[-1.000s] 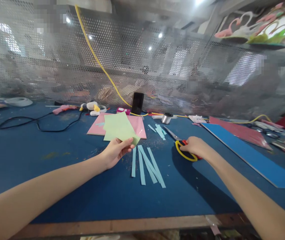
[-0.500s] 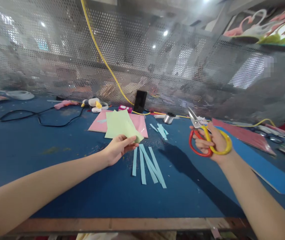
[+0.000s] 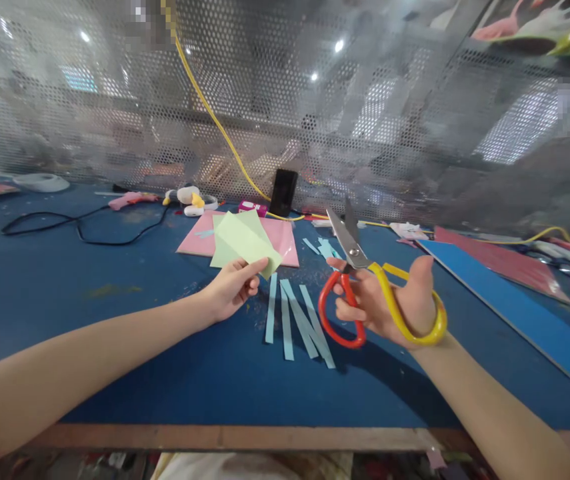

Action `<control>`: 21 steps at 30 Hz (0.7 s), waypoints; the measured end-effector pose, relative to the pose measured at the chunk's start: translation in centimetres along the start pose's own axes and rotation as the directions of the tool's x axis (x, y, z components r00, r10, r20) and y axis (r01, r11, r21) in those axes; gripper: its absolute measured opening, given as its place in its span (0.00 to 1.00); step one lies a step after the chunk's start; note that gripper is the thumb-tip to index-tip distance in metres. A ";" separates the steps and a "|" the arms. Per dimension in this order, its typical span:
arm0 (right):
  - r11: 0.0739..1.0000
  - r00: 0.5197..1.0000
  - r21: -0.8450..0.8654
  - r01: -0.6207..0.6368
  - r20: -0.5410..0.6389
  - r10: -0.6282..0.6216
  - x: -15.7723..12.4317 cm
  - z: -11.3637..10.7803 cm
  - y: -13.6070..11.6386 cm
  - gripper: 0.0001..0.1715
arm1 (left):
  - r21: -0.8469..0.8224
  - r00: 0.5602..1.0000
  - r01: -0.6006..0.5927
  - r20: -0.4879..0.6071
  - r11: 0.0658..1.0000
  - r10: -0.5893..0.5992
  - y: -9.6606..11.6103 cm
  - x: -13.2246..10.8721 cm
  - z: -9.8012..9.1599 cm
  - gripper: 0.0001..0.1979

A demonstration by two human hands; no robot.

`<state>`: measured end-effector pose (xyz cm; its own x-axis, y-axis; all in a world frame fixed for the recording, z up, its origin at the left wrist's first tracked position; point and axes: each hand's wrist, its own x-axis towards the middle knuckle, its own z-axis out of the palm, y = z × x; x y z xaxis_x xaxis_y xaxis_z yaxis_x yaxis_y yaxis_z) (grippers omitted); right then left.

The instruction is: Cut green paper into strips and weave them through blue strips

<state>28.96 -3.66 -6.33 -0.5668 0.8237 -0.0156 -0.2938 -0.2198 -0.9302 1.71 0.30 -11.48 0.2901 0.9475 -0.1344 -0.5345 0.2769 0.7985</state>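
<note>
Over the blue tabletop (image 3: 175, 373), your left hand (image 3: 237, 287) pinches the green sheets (image 3: 242, 237) by one corner, presumably so most of their area stays uncovered. Your right hand (image 3: 389, 303) grasps the scissors (image 3: 355, 253), thumb through the yellow loop, fingers at the red, probably so both handles can be worked (the blades stand apart). Count one pair of scissors, seemingly two green sheets, and at least four pale-blue strips (image 3: 287, 327) nearest you.
</note>
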 end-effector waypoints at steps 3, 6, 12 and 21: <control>1.000 0.999 -0.009 -0.025 0.048 0.025 -0.4 -0.1 0.2 0.52 | -0.017 1.000 -0.013 0.019 1.000 0.014 0.0 -0.2 0.3 0.18; 0.999 0.997 -0.030 -0.030 0.077 0.032 -0.7 -0.4 0.3 0.43 | -0.005 1.000 -0.012 0.020 1.000 0.012 -0.1 -0.2 0.6 0.19; 0.957 0.909 0.076 -0.281 0.341 0.240 -1.4 -1.1 0.6 0.48 | 0.035 0.999 -0.003 0.039 0.999 0.001 -0.3 0.0 0.8 0.18; 0.893 0.845 0.048 -0.448 0.349 0.405 -1.4 -1.3 1.0 0.49 | -0.047 0.999 0.022 -0.024 0.999 -0.023 -0.2 0.0 0.7 0.15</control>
<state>30.46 -4.31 -7.72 -0.8669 0.4240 -0.2622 -0.0449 -0.5902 -0.8060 2.32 0.10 -11.20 0.2830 0.9445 -0.1667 -0.5648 0.3046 0.7669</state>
